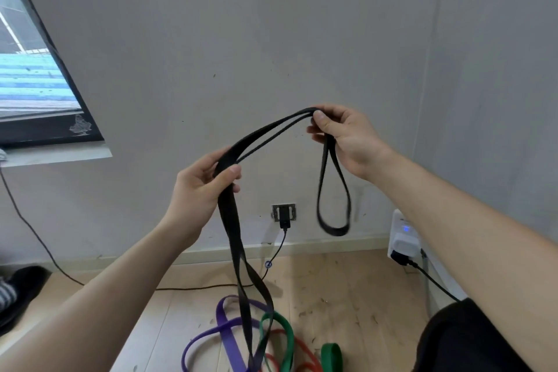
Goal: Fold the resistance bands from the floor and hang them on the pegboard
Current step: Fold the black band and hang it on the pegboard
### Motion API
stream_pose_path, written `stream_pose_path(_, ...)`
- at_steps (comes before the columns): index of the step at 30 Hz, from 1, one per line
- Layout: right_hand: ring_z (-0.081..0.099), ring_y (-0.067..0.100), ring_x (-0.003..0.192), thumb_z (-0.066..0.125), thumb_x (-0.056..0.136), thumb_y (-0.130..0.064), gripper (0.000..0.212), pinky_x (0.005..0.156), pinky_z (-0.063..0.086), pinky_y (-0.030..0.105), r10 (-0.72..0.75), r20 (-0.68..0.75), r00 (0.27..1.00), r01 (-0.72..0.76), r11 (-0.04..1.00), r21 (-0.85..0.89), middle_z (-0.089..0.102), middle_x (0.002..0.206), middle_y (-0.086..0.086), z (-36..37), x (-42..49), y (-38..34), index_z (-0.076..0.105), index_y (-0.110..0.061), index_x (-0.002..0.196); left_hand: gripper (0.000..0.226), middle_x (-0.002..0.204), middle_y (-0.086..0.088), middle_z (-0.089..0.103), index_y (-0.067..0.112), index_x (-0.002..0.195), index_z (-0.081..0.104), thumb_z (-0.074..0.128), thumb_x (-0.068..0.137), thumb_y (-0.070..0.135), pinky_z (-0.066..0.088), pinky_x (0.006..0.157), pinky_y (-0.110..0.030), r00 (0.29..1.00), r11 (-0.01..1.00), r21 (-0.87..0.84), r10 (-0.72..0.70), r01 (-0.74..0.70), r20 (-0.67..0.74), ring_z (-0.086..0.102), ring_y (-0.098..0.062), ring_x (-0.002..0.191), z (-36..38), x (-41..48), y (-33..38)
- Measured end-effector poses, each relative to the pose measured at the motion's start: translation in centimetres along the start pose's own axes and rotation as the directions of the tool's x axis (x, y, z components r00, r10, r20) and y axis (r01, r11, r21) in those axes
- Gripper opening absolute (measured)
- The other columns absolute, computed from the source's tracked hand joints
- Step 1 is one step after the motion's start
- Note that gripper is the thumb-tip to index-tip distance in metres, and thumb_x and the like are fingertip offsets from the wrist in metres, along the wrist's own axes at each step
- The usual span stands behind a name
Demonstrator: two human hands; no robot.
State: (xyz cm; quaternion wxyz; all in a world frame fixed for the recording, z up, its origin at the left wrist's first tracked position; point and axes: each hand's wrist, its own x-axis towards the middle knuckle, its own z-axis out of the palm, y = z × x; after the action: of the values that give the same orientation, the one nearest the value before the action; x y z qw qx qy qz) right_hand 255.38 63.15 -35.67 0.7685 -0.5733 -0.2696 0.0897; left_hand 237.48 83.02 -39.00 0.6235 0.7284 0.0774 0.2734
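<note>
**Room and surface.** A pale wood-plank floor (347, 290), flecked with small dark scraps, is meeting a matte grey-white wall (271, 39) along a cream baseboard (211, 252). A dark-framed window (30, 75) is sitting above and to the left of the left hand, over a light sill. A metal wall socket (275, 211) is showing low on the wall, below and between the two hands. A black plug (285, 219) is sitting in it, and its thin cable is trailing down to the floor. A white adapter (404, 235) with a small blue light is glowing below the right hand, in the corner of the room.

**Hands and band.** The left hand (199, 187) is gripping the black band (231, 220), a flat, smooth, rubbery strap. Its fingers (232, 170) are curling round the doubled strands. The right hand (347, 139) is holding the same band higher and nearer the wall, with its fingers (320, 118) pinching together on the strands. Between the hands the strap is running as two slack strands. A short loop, slightly blurred, is hanging below the right fingers. A longer loop is hanging from the left fingers down towards the floor.

**Other bands.** Below the left fingers, a purple band (225, 331), a green band (290, 338) and a red band (306, 352) are lying on the floor in overlapping loops. The long black loop is crossing in front of them. A second green piece (330, 355) is lying just beside them, on the side of the right hand.
</note>
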Motion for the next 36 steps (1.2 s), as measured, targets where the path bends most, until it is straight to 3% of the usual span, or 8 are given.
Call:
stream_pose_path(5,0.068,0.013,0.077,0.059,0.095,-0.003,0.015,0.080,0.048,0.028,0.180,0.197,0.964,-0.150,0.976,-0.158,0.066,0.084,0.001,-1.4,-0.6,2.1,0.065,-0.014,0.104,0.028,0.087,-0.002,0.068,0.027,0.116,0.074,0.068,0.096,0.010,0.057,0.085,-0.037,0.992,0.998,-0.043,0.041,-0.047,-0.117,0.063,-0.015,0.065,-0.8,0.0,0.8)
stream_pose_path(9,0.064,0.021,0.087,0.067,0.089,0.000,0.029,0.086,0.048,0.031,0.329,0.369,0.869,-0.206,0.920,-0.333,0.063,0.086,0.005,-1.4,-1.7,2.9,0.064,-0.011,0.115,0.025,0.084,0.000,0.067,0.026,0.115,0.076,0.068,0.096,0.011,0.057,0.075,-0.028,0.993,0.997,-0.075,0.024,-0.033,-0.118,0.062,-0.016,0.063,-1.2,-0.2,1.3)
stream_pose_path(13,0.059,0.017,0.091,0.076,0.084,-0.009,0.046,0.094,0.045,0.037,0.429,0.502,0.751,-0.174,0.862,-0.475,0.054,0.092,0.009,1.4,-3.2,3.1,0.063,-0.015,0.127,0.025,0.081,0.002,0.069,0.020,0.115,0.076,0.067,0.096,0.008,0.055,0.069,-0.023,0.999,0.999,-0.040,0.001,-0.003,-0.033,0.062,-0.017,0.062,-0.5,-0.6,1.3)
stream_pose_path(17,0.066,0.022,0.090,0.074,0.085,-0.003,0.046,0.091,0.050,0.038,0.286,0.493,0.822,-0.170,0.949,-0.266,0.065,0.096,0.012,5.5,-4.2,2.8,0.060,-0.011,0.129,0.024,0.084,-0.002,0.072,0.020,0.111,0.078,0.066,0.096,0.005,0.055,0.069,-0.024,0.997,1.000,0.015,-0.017,0.016,0.072,0.064,-0.017,0.065,0.4,-1.3,1.1)
stream_pose_path(20,0.069,0.025,0.086,0.071,0.090,-0.008,0.030,0.088,0.056,0.040,0.221,0.435,0.873,-0.099,0.953,-0.287,0.068,0.096,0.018,6.6,-4.5,2.3,0.065,-0.008,0.119,0.023,0.090,-0.003,0.075,0.016,0.116,0.075,0.066,0.097,0.007,0.058,0.075,-0.030,0.997,0.999,0.034,-0.032,0.030,0.076,0.071,-0.021,0.071,0.0,-1.3,0.9)
stream_pose_path(24,0.063,0.020,0.075,0.063,0.095,-0.007,0.014,0.077,0.058,0.032,0.239,0.436,0.868,-0.127,0.954,-0.270,0.064,0.081,0.008,6.4,-4.5,2.1,0.071,-0.006,0.106,0.025,0.096,-0.014,0.077,0.018,0.117,0.072,0.071,0.094,0.007,0.061,0.084,-0.035,0.991,0.992,0.121,-0.033,0.017,0.132,0.077,-0.029,0.087,-0.8,-1.6,0.6)
stream_pose_path(32,0.057,0.018,0.068,0.060,0.096,-0.006,0.020,0.076,0.054,0.034,0.273,0.486,0.830,-0.188,0.958,-0.217,0.057,0.081,0.011,5.7,-4.4,1.9,0.069,-0.001,0.113,0.040,0.103,-0.012,0.078,0.015,0.127,0.056,0.070,0.092,0.001,0.062,0.087,-0.036,0.952,0.978,0.201,-0.107,0.050,0.286,0.076,-0.030,0.096,-1.6,-1.9,0.7)
stream_pose_path(36,0.051,0.013,0.058,0.060,0.093,-0.004,0.020,0.061,0.048,0.024,0.226,0.468,0.854,-0.205,0.974,-0.097,0.058,0.080,0.009,5.4,-4.2,1.0,0.067,-0.002,0.112,0.038,0.105,-0.020,0.074,0.012,0.127,0.058,0.064,0.094,-0.005,0.062,0.089,-0.045,0.941,0.972,0.236,-0.099,0.021,0.325,0.074,-0.038,0.099,-1.2,-2.1,-0.1)
